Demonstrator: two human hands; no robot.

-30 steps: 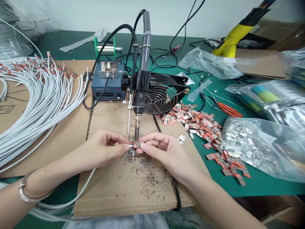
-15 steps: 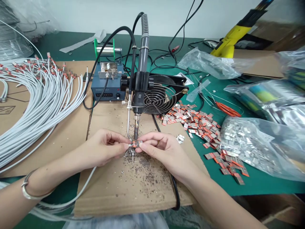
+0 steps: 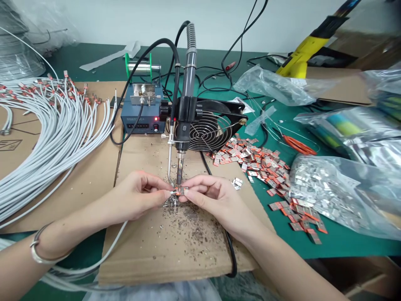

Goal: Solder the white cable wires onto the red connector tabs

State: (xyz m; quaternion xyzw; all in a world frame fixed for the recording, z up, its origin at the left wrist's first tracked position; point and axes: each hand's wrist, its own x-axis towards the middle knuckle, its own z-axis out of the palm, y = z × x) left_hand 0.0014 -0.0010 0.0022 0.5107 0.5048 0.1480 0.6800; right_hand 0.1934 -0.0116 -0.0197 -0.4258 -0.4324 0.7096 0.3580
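Between thumb and fingers, my left hand [image 3: 142, 195] pinches the end of a white cable [image 3: 120, 234], which trails down toward the table's front. My right hand [image 3: 213, 195] is closed on a small USB connector [image 3: 181, 191] with a metal shell and an orange-red part. Cable end and connector meet right under the tip of a soldering iron [image 3: 180, 167] clamped upright in a stand. A thin metal solder feed tube [image 3: 169, 163] runs down beside the iron. Whether the tip touches the connector I cannot tell. Solder scraps [image 3: 171, 202] lie just below the fingers.
Behind the iron stand a blue solder feeder [image 3: 142, 113], a solder spool [image 3: 139, 67] and a fan [image 3: 206, 129]. Many white cables [image 3: 62, 138] lie left. To the right are a connector pile [image 3: 266, 163], a bag of metal shells [image 3: 326, 192] and orange-handled pliers [image 3: 299, 145].
A red light now glows on the solder feeder. The hands and connector stay nearly in place under the iron, and the whole view has shifted very slightly.
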